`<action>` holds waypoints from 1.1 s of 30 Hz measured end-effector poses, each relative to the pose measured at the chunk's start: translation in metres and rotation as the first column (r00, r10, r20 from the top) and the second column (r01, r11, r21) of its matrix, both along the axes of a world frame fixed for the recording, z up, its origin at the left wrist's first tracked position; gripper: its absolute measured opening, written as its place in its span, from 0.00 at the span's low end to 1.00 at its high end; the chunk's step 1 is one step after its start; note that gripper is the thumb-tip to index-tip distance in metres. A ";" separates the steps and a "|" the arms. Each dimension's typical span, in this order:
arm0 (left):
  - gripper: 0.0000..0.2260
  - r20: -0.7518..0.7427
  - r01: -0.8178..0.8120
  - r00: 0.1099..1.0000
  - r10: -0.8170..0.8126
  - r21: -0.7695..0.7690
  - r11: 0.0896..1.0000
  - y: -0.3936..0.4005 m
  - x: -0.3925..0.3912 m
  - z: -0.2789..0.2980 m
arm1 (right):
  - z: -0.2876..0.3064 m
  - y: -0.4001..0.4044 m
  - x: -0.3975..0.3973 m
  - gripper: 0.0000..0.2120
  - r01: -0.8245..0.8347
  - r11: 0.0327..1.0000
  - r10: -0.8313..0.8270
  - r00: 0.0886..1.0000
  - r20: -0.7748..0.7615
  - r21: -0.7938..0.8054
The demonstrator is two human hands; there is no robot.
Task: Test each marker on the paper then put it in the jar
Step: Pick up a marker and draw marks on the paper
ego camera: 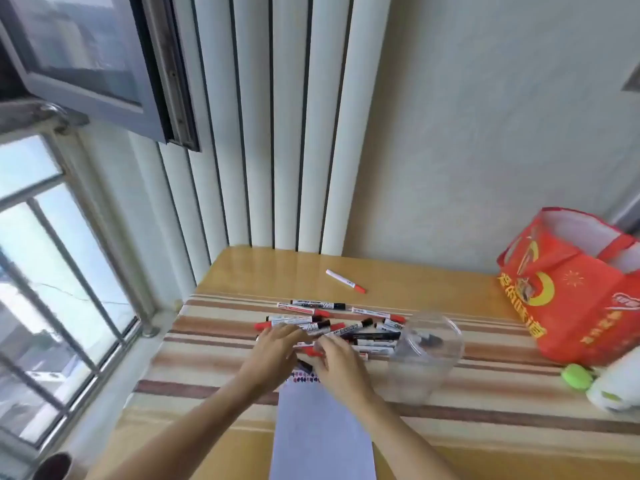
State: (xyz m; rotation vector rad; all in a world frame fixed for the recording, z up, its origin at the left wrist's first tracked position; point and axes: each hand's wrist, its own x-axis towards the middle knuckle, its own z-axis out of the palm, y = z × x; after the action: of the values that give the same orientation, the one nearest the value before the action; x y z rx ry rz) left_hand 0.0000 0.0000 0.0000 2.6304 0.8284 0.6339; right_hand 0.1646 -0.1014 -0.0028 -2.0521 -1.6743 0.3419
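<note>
markers lie in a loose heap at centre frame, red and black caps mixed, on the striped cloth over the worktop. both hands are on the near edge of the heap: left hand and right hand meet over a red-capped marker, fingers curled around it, though blur hides the exact grip. just below them, paper runs to the bottom edge, with a row of colour marks at its top. clear jar stands right of the heap, a dark marker inside. one lone marker sits farther back. red bag at right, window at left.
</note>
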 end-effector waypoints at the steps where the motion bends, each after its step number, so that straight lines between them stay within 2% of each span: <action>1: 0.23 0.006 -0.012 1.000 0.012 0.061 0.998 0.000 0.001 -0.014 | -0.017 -0.002 -0.004 0.07 0.014 0.998 -0.016 1.000 0.019 0.059; 3: 0.23 0.039 -0.049 0.998 0.045 0.105 0.993 -0.003 -0.002 -0.035 | -0.044 -0.003 -0.009 0.02 0.033 0.978 -0.046 0.997 0.060 0.208; 7: 0.19 0.072 -0.086 0.994 0.077 0.125 0.988 -0.008 -0.014 -0.062 | -0.069 -0.004 -0.015 0.02 -0.011 0.946 -0.047 0.984 0.170 0.325; 11: 0.13 0.094 -0.098 0.992 0.087 0.115 0.989 -0.007 -0.014 -0.068 | -0.068 -0.008 -0.016 0.05 0.015 0.944 -0.070 0.985 0.155 0.331; 16: 0.15 0.152 -0.050 0.988 0.036 0.090 0.995 0.000 -0.013 -0.076 | -0.070 -0.009 -0.018 0.05 0.040 0.943 -0.103 0.979 0.176 0.331; 21: 0.12 0.125 -0.004 0.992 -0.014 0.142 0.990 -0.005 -0.014 -0.070 | -0.067 -0.009 -0.020 0.12 -0.029 0.952 -0.037 0.978 0.207 0.306; 25: 0.09 0.161 -0.004 0.987 -0.028 0.197 0.980 -0.010 -0.015 -0.068 | -0.061 -0.014 -0.021 0.10 -0.027 0.945 -0.025 0.988 0.155 0.326; 28: 0.02 0.278 -0.084 0.960 0.006 0.268 0.960 -0.012 -0.019 -0.064 | -0.060 -0.018 -0.018 0.07 0.005 0.922 -0.055 0.992 0.118 0.387; 31: 0.09 0.371 -0.202 0.923 0.106 0.229 0.952 -0.013 -0.023 -0.061 | -0.061 -0.016 -0.014 0.07 0.041 0.890 -0.086 0.993 0.079 0.453; 33: 0.16 0.342 -0.241 0.923 0.174 0.162 0.957 -0.015 -0.023 -0.065 | -0.065 -0.014 -0.011 0.08 0.045 0.867 -0.085 0.995 0.059 0.497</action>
State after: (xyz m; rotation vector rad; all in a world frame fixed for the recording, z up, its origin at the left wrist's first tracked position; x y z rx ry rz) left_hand -0.0231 -0.0154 -0.0653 2.5213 0.9908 1.2324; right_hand 0.1538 -0.1153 -0.0680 -1.7405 -1.5311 -0.1854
